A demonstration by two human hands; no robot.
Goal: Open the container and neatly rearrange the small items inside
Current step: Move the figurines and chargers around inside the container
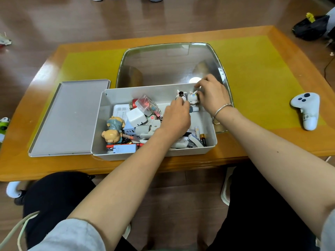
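We are standing 2 white figurines point(188, 98) upright in the container's point(154, 153) far right corner, left hand point(176, 115) and right hand point(213, 95) each pinching 1; we should be seating them snugly side by side.

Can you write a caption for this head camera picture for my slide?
Both hands, left hand and right hand, stand two white figurines in the open gray box, lid beside it.

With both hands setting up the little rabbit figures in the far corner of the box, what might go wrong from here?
The two white figures stand close together, so the left hand or right hand may topple one. The left forearm crosses the loose pile, and could drag the batteries or chargers out of place.
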